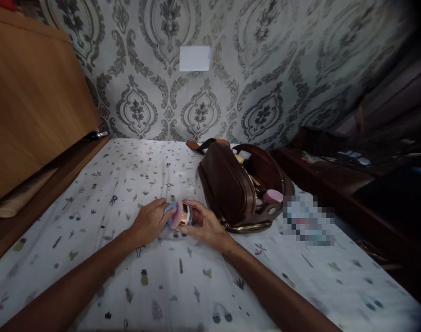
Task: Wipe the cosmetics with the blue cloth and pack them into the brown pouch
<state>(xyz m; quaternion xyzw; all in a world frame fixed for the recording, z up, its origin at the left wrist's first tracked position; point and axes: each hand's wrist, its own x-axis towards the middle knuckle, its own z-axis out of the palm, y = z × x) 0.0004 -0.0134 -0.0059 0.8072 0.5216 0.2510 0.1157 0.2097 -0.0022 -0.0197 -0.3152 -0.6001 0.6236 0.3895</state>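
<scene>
My left hand (148, 222) and my right hand (204, 222) meet over the patterned bedsheet (134, 184). Between them lies a small round pink jar with a rose-gold band (182, 216), tipped on its side. My right hand is wrapped round the jar's body. My left hand's fingers are closed on a pale blue cloth or pad (169, 210) pressed against the jar's pink end. Just right of my hands stands an open brown leather bag (238, 186) with a gold zip. Inside it sit another pink container (273, 196) and other small items.
A wooden headboard (33, 92) rises at the left, with a dark pen-like object (94, 135) on its ledge. Patterned wallpaper with a white plate (195, 58) is behind. A dark wooden side table (335, 175) stands at the right. A blurred item (307, 220) lies beside the bag.
</scene>
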